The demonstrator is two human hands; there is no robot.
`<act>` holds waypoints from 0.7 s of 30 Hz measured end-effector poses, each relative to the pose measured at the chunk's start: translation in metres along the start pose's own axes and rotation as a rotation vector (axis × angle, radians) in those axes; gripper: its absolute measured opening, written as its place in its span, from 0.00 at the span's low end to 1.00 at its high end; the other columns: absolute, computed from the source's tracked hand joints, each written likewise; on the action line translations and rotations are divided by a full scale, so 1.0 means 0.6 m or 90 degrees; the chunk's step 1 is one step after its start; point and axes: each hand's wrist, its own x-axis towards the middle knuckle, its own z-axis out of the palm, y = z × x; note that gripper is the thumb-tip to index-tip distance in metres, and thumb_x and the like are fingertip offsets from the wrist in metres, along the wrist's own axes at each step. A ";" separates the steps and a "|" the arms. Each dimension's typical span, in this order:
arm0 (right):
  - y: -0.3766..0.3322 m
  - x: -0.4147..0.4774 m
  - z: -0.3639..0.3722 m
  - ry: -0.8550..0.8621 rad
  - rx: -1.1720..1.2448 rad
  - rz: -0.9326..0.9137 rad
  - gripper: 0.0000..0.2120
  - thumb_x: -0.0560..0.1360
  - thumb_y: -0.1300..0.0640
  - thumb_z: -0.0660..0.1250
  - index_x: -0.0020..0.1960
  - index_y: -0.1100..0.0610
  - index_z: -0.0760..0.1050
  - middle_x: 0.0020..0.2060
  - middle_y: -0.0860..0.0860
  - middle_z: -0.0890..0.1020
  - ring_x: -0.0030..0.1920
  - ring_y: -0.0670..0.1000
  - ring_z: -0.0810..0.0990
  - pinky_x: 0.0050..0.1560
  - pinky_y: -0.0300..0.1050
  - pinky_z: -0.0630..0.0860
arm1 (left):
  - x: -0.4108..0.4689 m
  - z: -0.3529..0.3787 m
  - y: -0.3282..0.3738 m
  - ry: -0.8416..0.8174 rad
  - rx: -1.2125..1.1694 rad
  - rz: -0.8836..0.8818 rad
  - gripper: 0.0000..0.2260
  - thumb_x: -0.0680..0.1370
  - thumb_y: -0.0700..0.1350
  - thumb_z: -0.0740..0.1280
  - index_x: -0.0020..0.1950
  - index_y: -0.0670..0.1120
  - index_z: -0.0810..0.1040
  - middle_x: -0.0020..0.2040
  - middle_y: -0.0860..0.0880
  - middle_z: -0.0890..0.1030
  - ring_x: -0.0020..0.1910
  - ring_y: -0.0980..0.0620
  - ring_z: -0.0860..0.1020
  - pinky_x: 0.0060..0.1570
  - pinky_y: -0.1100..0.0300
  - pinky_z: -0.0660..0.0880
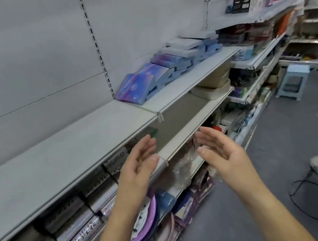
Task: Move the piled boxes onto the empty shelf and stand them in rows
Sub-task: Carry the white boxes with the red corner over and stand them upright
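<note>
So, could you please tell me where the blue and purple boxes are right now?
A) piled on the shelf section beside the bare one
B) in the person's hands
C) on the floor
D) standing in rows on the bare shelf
A: the boxes lie piled on the farther shelf section, and the left hand and right hand are open, holding nothing.

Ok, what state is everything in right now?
Boxes: piled, overlapping, on the right shelf.
Left shelf: no boxes on it yet.
Left grip: open, holds nothing.
Right grip: open, holds nothing.
Stool: upright on the floor.
</note>
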 end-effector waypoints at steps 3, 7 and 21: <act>0.015 0.037 -0.056 0.007 0.011 0.001 0.22 0.78 0.59 0.71 0.70 0.47 0.74 0.62 0.40 0.82 0.64 0.39 0.79 0.70 0.49 0.73 | 0.031 0.057 0.004 -0.010 0.010 -0.006 0.24 0.75 0.48 0.66 0.72 0.51 0.74 0.65 0.55 0.81 0.64 0.63 0.78 0.57 0.73 0.73; 0.043 0.104 -0.097 -0.007 0.018 0.011 0.22 0.78 0.57 0.71 0.70 0.45 0.73 0.62 0.40 0.82 0.64 0.40 0.79 0.69 0.50 0.74 | 0.087 0.110 -0.005 -0.024 0.024 -0.015 0.24 0.75 0.50 0.67 0.72 0.52 0.74 0.66 0.56 0.81 0.65 0.63 0.77 0.58 0.73 0.73; 0.084 0.483 -0.209 -0.020 -0.051 0.019 0.20 0.77 0.60 0.71 0.65 0.45 0.76 0.60 0.41 0.83 0.63 0.40 0.79 0.67 0.45 0.75 | 0.469 0.263 -0.073 0.043 -0.048 -0.033 0.17 0.81 0.40 0.66 0.69 0.50 0.76 0.62 0.55 0.83 0.58 0.66 0.80 0.51 0.79 0.71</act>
